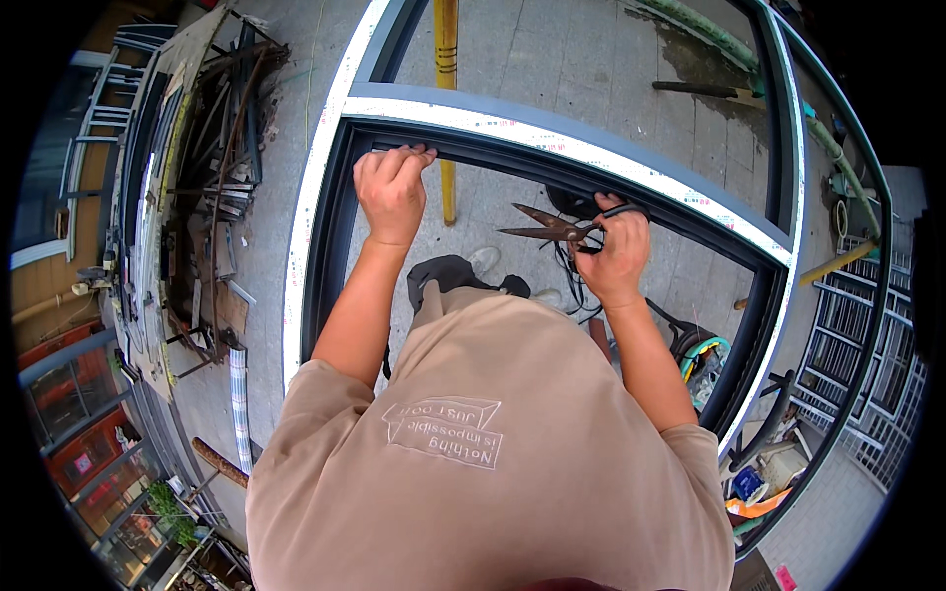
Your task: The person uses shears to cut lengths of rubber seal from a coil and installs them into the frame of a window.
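A large dark window frame [552, 122], its face covered with white printed film, surrounds me on several sides. At the upper left corner of its lower opening, my left hand [394, 192] is closed with bent fingers over the black inner edge. Whether a strip lies under those fingertips is hidden. My right hand [621, 251] is closed around black-handled scissors [552, 229], close below the same crossbar. Their rusty blades are apart and point left. Thin black strips [567, 268] hang down beside the scissors, and where their upper ends lead I cannot tell.
A yellow pole [446, 59] passes behind the crossbar. Scrap metal lengths [227, 187] fill a rack on the left. A green pole [838, 158] and metal grilles [852, 335] lie to the right. By my right elbow is a teal-rimmed container [705, 360].
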The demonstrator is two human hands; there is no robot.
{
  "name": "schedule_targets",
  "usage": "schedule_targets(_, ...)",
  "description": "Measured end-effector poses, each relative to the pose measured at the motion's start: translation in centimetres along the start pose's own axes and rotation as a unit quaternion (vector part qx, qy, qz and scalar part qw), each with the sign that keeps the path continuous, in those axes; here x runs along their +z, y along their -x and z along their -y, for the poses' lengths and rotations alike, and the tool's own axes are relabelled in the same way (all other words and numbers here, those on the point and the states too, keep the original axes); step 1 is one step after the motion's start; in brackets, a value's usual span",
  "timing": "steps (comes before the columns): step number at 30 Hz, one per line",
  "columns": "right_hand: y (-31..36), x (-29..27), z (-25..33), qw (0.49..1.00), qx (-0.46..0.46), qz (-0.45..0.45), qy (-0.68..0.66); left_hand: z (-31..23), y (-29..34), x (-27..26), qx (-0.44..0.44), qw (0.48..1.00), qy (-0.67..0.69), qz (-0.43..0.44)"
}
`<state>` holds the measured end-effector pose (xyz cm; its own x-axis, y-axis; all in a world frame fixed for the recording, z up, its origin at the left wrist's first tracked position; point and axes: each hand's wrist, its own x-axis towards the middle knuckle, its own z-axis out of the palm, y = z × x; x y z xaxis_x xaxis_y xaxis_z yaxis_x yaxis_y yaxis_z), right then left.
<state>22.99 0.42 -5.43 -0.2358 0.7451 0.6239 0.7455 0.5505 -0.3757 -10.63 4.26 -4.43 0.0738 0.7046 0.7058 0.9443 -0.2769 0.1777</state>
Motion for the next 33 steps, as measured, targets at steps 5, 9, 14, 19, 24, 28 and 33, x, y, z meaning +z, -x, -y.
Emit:
schedule_targets(5,-0.1,-0.1,-0.2,1.0,-0.01,0.012,-0.007,0.0,0.3,0.0,-0.012,0.999,-0.019,0.025)
schedule_targets(9,-0.1,-0.1,0.2,1.0,0.006,0.005,-0.006,-1.2,0.9,-1.6,-0.041,0.997,0.047,0.035)
schedule_targets(14,-0.6,-0.4,1.3,0.999,0.025,0.018,-0.026,-3.5,2.7,-2.5,-0.331,0.892,0.292,0.094)
schedule_targets(19,-3.1,1.0,3.6,0.993,-0.03,0.077,-0.09,-2.2,0.5,-0.3,-0.566,0.661,0.489,0.06)
schedule_targets(24,-3.9,2.1,4.9,0.99,-0.033,0.104,-0.093,-1.2,0.1,1.3,-0.58,0.662,0.474,0.019)
schedule_targets(28,-3.9,2.3,4.9,0.99,-0.039,0.111,-0.08,-0.7,-0.3,1.7,-0.599,0.631,0.493,0.004)
schedule_targets(33,-4.2,2.3,5.1,0.989,-0.045,0.131,-0.051,-0.5,-0.4,1.6,-0.613,0.611,0.501,0.005)
